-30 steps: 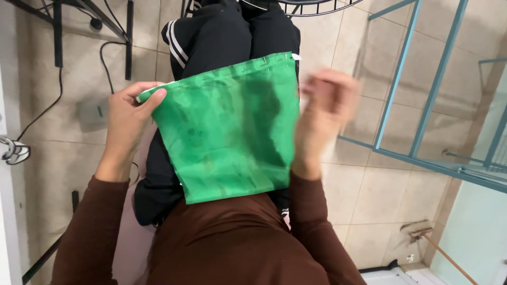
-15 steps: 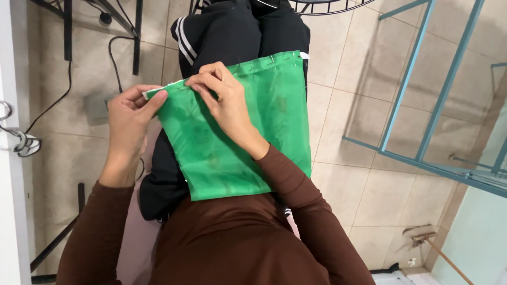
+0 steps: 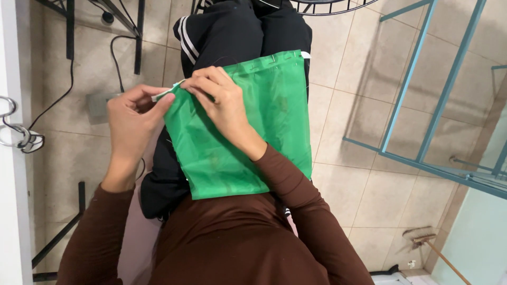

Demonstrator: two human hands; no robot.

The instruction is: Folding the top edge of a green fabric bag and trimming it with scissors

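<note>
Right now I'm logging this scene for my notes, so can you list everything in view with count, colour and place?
Shiny green fabric bag: one, green, flat on the lap.
White drawstring end: one, white, at the bag's upper left corner.
Black cable: one, black, on the tiled floor, upper left.
Teal metal frame: one, teal, standing right.
Black striped trousers: one pair, under the bag.
Left hand: pinching the drawstring end.
Right hand: fingers on the bag's upper left corner.

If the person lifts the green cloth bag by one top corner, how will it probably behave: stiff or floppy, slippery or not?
The green bag drapes over the person's lap and follows the legs, so it would probably hang limp. Its faint sheen suggests a thin, somewhat slippery fabric. Both the left hand and right hand pinch its top corner, so it likely weighs little.
</note>
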